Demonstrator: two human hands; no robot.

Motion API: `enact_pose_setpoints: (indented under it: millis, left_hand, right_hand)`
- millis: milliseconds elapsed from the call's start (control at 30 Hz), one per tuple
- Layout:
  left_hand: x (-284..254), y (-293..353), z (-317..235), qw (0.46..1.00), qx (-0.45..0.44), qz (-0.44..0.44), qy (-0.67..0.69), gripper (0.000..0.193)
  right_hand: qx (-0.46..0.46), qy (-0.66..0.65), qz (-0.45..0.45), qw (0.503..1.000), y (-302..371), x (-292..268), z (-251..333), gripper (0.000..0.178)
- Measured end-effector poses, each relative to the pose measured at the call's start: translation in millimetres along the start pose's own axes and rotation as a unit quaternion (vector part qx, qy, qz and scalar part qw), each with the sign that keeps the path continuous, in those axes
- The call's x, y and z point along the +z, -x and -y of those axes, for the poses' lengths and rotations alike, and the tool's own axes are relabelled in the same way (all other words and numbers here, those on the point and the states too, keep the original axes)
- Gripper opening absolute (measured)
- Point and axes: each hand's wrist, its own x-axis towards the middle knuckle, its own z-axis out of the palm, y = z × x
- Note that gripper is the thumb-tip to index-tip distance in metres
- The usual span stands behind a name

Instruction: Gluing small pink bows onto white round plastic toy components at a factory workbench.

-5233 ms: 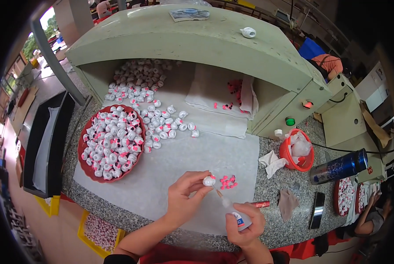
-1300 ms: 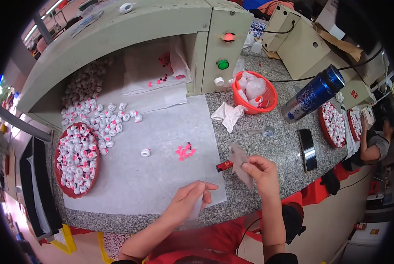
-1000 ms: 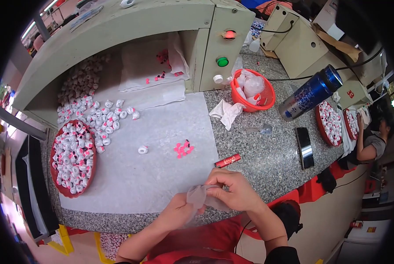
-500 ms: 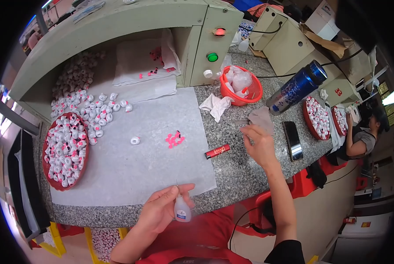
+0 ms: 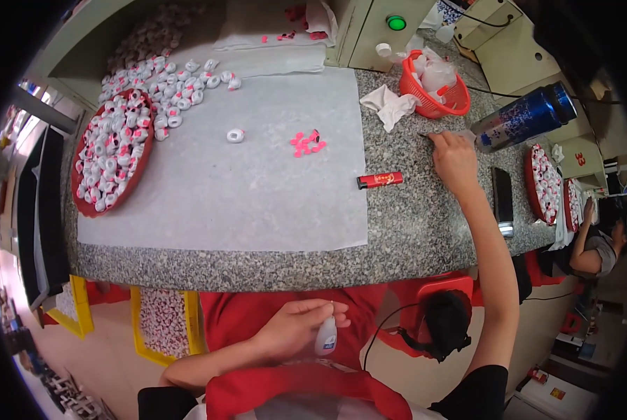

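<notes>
My left hand is closed around a small translucent squeeze bottle with a thin needle tip, below the counter's front edge. My right hand is over the counter beside a greyish cloth, its thumb and fingertips pinched together. A thin dark thing shows at the fingertips, too small to name. To its left lies a red lighter. On the white paper sheet sit one rounded white piece and a cluster of small pink pieces.
A red tray heaped with white and pink pieces stands left, near a loose pile. Back right are a red basket, a crumpled white cloth, a blue bottle and a phone. Another person sits far right.
The view has shifted, so the counter sits higher in the picture. My left hand has drawn back toward my lap with the squeeze bottle. My right fingertips have closed beside the greyish cloth.
</notes>
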Motion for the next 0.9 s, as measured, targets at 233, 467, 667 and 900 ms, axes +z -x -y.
enact_pose_setpoints:
  millis: [233,467,667,900]
  left_hand:
    - [-8.4,-13.3,7.2,0.998,0.031,-0.034,0.036,0.031]
    - [-11.1,-15.6,4.3,0.997,0.019,-0.062,0.043,0.031]
    - [-8.2,-18.2,4.6,0.998,0.023,-0.056,0.026,0.025]
    - [-8.9,-18.5,6.0,0.997,0.027,-0.068,0.031,0.022]
  right_hand:
    - [0.397,-0.591,-0.135,0.689,3.2,-29.6,9.1,0.011]
    - [0.129,-0.495,-0.019,0.859,67.2,-88.9,128.3,0.021]
    - [-0.007,-0.382,0.012,0.924,118.9,-83.0,189.6,0.035]
    - [-0.048,-0.335,-0.047,0.94,121.5,-75.0,199.5,0.031]
